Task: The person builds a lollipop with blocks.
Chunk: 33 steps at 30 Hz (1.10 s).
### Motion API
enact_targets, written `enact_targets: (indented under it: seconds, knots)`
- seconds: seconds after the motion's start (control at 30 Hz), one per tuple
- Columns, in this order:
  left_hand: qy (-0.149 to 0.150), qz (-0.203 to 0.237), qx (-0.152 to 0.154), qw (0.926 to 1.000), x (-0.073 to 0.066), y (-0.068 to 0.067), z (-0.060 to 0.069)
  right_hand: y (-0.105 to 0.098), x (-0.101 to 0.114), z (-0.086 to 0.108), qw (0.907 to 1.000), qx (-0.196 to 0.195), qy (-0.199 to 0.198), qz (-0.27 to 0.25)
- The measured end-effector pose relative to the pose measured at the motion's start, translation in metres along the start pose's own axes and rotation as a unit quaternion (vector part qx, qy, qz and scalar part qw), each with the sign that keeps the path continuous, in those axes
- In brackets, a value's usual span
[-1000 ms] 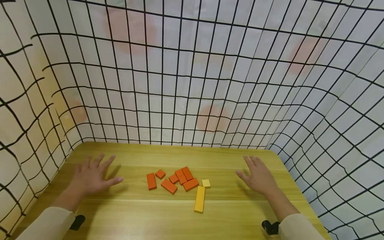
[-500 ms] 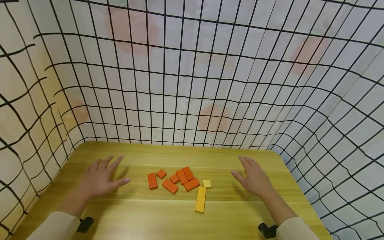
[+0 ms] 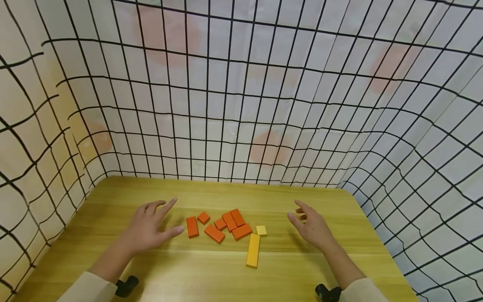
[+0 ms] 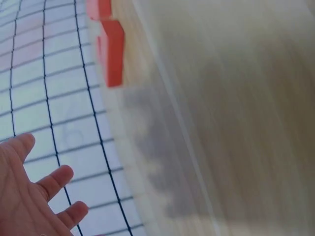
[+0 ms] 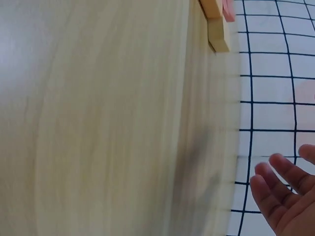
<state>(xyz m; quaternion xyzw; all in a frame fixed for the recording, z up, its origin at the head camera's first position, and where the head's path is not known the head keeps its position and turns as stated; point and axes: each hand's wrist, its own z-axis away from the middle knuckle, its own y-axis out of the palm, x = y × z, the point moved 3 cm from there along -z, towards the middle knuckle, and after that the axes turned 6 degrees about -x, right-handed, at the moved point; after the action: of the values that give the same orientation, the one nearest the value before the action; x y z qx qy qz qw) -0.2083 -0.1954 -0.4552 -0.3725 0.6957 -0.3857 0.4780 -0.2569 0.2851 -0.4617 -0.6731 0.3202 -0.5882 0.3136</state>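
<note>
Several orange-red rectangular blocks lie on the wooden table, a loose group in the head view. The leftmost block [image 3: 192, 227] is nearest my left hand [image 3: 148, 228], which hovers just left of it with fingers spread and holds nothing. A small red block [image 3: 203, 217] and a tilted one [image 3: 214, 233] lie beside it. At the group's right are a long yellow block [image 3: 253, 251] and a small pale-yellow block [image 3: 261, 230]. My right hand [image 3: 311, 225] hovers to the right of these, fingers relaxed and slightly bent, touching nothing. In the left wrist view a red block [image 4: 113, 53] shows at top.
The wooden table [image 3: 181, 277] has a black wire grid [image 3: 234, 105] along its back and sides, with a pale patterned sheet behind it. A black wrist mount [image 3: 127, 287] sits under the left wrist, another mount [image 3: 327, 292] under the right.
My left hand has moved right towards the red blocks. My right hand has come slightly left, its fingers bending a little more. The blocks have stayed in place.
</note>
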Motion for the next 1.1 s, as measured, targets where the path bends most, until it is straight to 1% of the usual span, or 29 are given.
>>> enact_targets:
  seconds: [0.07,0.2,0.4,0.53,0.63,0.73,0.83,1.0,1.03,1.1]
  knots:
    - [0.002,0.013,-0.002,0.9999,-0.008,0.001,0.000,0.004,0.000,0.000,0.9997,0.006,0.010,-0.019]
    - [0.009,0.032,0.001,0.9995,-0.022,0.007,0.001,0.014,0.004,0.002,0.9992,0.014,0.016,-0.032]
    - [0.018,0.063,0.017,0.9977,-0.040,0.023,0.001,0.029,0.007,0.002,0.9986,0.023,0.022,-0.042]
    - [0.033,0.063,0.037,0.9968,-0.056,0.037,0.001,0.038,0.009,0.001,0.9982,0.027,0.023,-0.047]
    - [0.042,0.064,0.061,0.9952,-0.071,0.047,0.002,0.045,0.009,0.001,0.9982,0.031,0.019,-0.048]
    - [0.053,0.082,0.082,0.9918,-0.087,0.053,0.000,0.050,0.011,0.000,0.9981,0.032,0.017,-0.049]
    - [0.058,0.111,0.106,0.9865,-0.099,0.058,-0.002,0.057,0.013,0.000,0.9978,0.037,0.012,-0.054]
    - [0.058,0.168,0.151,0.9724,-0.114,0.068,-0.007,0.066,0.018,0.000,0.9965,0.053,0.015,-0.063]
    - [0.061,0.175,0.159,0.9698,-0.117,0.070,-0.007,0.067,0.018,-0.001,0.9964,0.054,0.018,-0.063]
    - [0.066,0.175,0.169,0.9676,-0.121,0.074,-0.008,0.069,0.019,-0.001,0.9962,0.055,0.019,-0.065]
